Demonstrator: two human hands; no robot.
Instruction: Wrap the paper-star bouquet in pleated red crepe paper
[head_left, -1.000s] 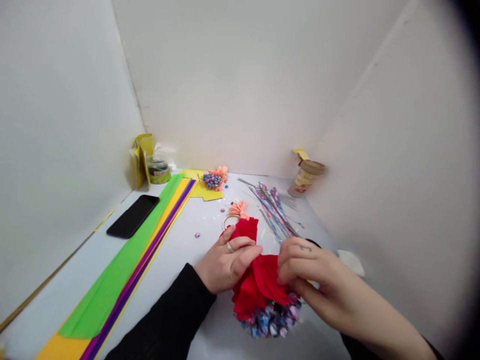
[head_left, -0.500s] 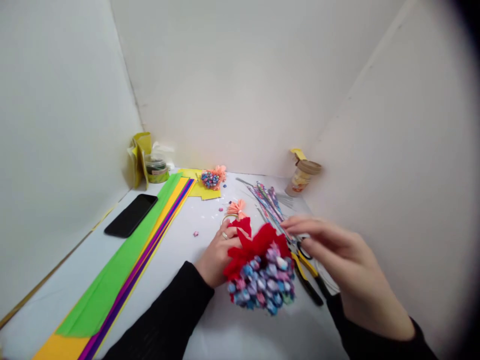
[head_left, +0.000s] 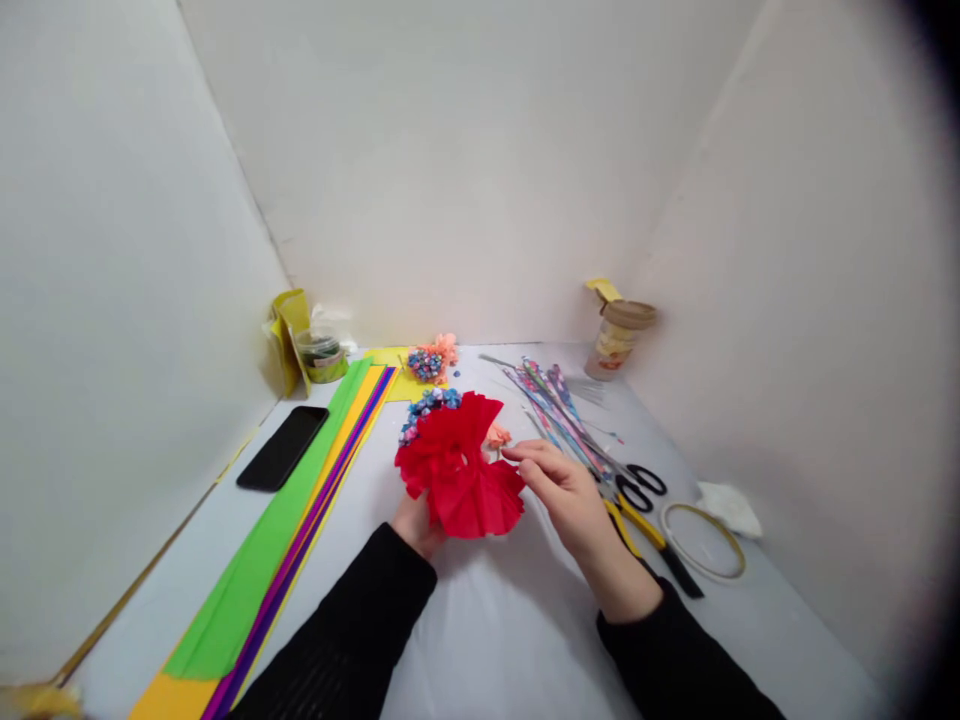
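Note:
A bouquet of small blue and pink paper pieces (head_left: 431, 402) with a ruffled red crepe paper wrap (head_left: 480, 500) is held up over the table's middle. My left hand (head_left: 420, 525) grips it from below and behind, most fingers hidden by the red paper. The red side now faces me, with the small pieces at the far left. My right hand (head_left: 562, 490) is just right of the red paper, its thumb and index finger brought close together; whether anything thin is between them is too small to tell. Peach crepe paper (head_left: 498, 436) shows behind the red.
Green crepe strips (head_left: 262, 540) and a black phone (head_left: 283, 448) lie left. Patterned paper strips (head_left: 559, 405), scissors (head_left: 637, 485), yellow-handled pliers (head_left: 652, 535) and a tape roll (head_left: 705, 540) lie right. A paper cup (head_left: 619, 340) and a small tub (head_left: 321, 358) stand at the back.
The bouquet has turned, so its red underside faces me and the small pieces point away. My right hand has moved left and closer to it. The view has shifted slightly.

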